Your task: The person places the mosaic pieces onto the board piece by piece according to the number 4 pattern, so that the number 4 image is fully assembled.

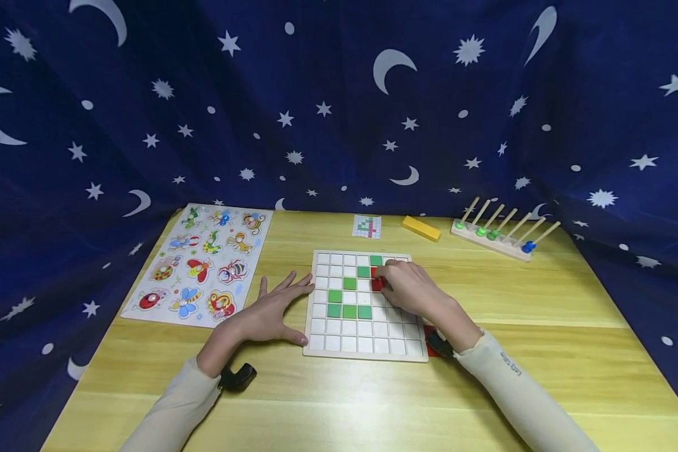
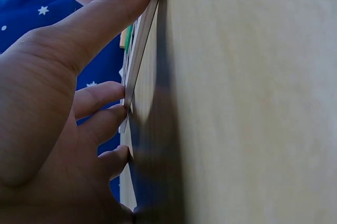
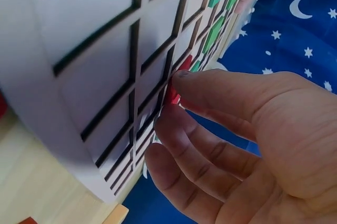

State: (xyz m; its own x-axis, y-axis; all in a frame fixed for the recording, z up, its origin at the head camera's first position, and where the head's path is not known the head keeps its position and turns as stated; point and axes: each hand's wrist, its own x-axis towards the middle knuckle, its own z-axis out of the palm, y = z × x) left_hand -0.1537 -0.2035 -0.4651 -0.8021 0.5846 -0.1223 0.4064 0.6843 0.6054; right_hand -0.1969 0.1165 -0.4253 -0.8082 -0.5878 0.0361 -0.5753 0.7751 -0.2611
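A white wooden grid board (image 1: 367,344) of square cells lies at the middle of the pale yellow wooden table (image 1: 542,314). Several flat green square tiles (image 1: 349,311) sit in its cells, forming a stepped line from the lower middle toward 1 o'clock.

The right hand (image 1: 409,287) rests on the board's upper right part, fingers curled together around a small red square tile (image 1: 377,284). In the right wrist view the fingertips (image 3: 181,79) pinch the red tile (image 3: 172,95) against the board (image 3: 95,50), just beside a green tile (image 3: 213,32). A further bit of red shows on the table at the board's lower right corner, by the right wrist.

The left hand (image 1: 271,311) lies flat on the table at 9 o'clock of the board, fingers straight and spread apart. In the left wrist view its thumb (image 2: 113,8) and fingertips touch the board's left edge (image 2: 138,61).

At 10 o'clock of the board lies a white rectangular puzzle board with colourful insect pieces (image 1: 203,263). At 12 o'clock, near the table's far edge, lies a small white pattern card (image 1: 367,226); at 1 o'clock lies a yellow rectangular block (image 1: 420,228), and farther right a wooden rack of slanted pegs with green and blue beads (image 1: 500,235). A dark blue cloth with white moons and stars (image 1: 339,94) hangs behind and around the table.
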